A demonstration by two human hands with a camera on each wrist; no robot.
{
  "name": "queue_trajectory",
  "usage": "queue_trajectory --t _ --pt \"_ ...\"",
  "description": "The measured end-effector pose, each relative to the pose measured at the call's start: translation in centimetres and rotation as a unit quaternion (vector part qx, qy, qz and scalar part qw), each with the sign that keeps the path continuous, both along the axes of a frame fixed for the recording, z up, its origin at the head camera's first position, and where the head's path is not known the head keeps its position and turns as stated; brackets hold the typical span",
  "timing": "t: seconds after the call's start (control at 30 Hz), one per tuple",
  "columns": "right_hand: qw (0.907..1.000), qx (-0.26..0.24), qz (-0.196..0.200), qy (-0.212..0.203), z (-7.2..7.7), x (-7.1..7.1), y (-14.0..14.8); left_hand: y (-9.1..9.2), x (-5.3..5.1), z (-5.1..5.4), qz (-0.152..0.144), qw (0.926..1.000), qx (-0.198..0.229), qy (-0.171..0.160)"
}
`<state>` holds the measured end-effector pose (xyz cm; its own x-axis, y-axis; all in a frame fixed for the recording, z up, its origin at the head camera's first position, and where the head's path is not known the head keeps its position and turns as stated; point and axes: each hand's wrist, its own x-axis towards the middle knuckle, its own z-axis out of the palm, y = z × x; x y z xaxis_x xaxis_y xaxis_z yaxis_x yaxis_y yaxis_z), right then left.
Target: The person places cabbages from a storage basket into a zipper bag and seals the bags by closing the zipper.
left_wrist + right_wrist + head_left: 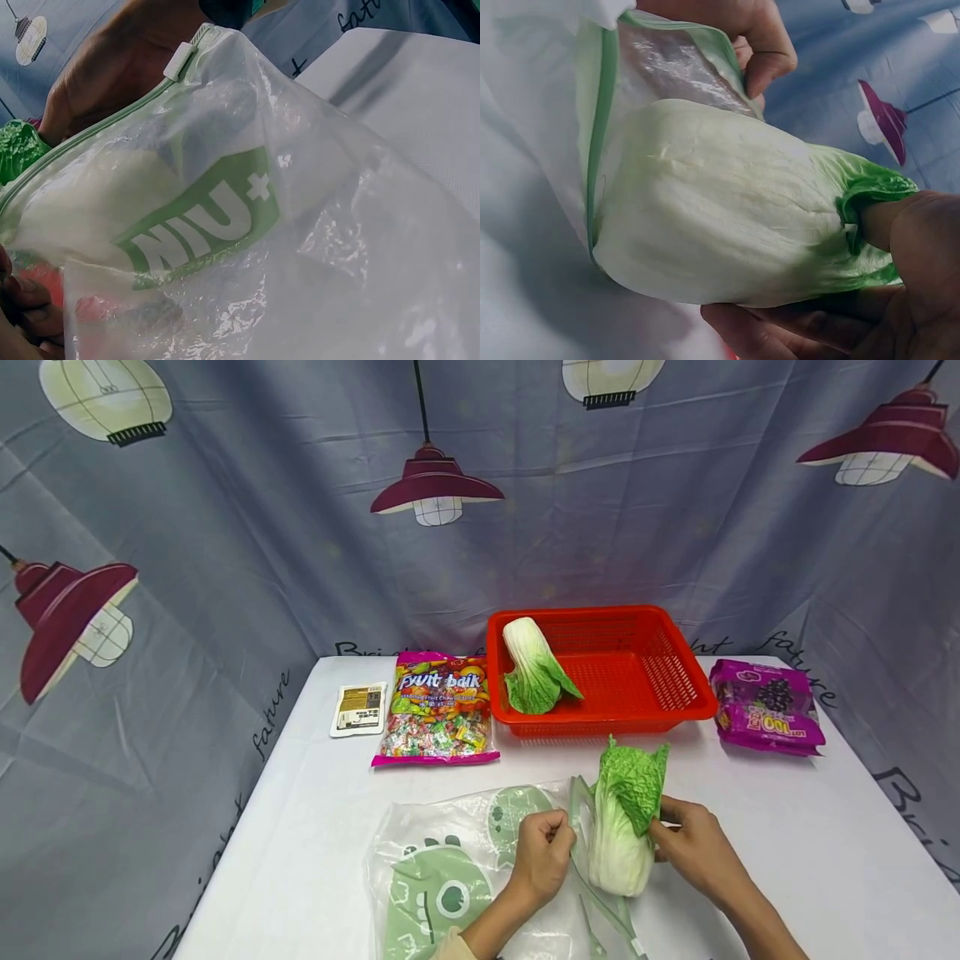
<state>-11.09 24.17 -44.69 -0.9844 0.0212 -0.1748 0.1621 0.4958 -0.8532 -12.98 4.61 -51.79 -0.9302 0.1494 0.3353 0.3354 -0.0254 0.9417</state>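
Observation:
A clear zip bag with green dinosaur prints lies on the table, its green-edged mouth facing right. My left hand pinches the upper edge of that mouth; its fingers show at the lower left of the left wrist view. My right hand grips a cabbage by its leafy part, thumb on the green leaves. In the right wrist view the white base of the cabbage sits at the bag's opening, between the green zip edges.
Behind stands a red basket with another cabbage in its left part. Left of it lie a fruit candy bag and a small white packet. A purple package lies to the basket's right.

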Motion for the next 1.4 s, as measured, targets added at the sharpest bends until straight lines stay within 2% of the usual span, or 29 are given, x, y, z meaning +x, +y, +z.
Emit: queue_trajectory --t 0.4,0.73,1.07,1.27,1.4 --pt "0.9998 0.003 -0.014 -0.012 -0.7 0.0 -0.2 0.0 0.3 0.8 -0.011 0.9998 0.018 -0.005" --pt "0.9996 0.001 -0.017 -0.024 -1.1 0.1 -0.8 0.2 0.5 1.3 -0.003 0.9995 0.019 0.023" --pt "0.9979 -0.036 -0.022 -0.05 -1.5 0.5 -1.1 0.3 0.4 1.6 0.012 0.998 0.017 0.059" --pt "0.9916 -0.09 -0.033 -0.087 -1.7 0.8 -1.2 0.2 0.3 1.5 0.018 0.998 0.015 0.059" --pt "0.9902 -0.101 -0.018 -0.094 -2.1 1.1 -1.2 0.2 0.3 1.4 0.017 0.9984 0.015 0.053"
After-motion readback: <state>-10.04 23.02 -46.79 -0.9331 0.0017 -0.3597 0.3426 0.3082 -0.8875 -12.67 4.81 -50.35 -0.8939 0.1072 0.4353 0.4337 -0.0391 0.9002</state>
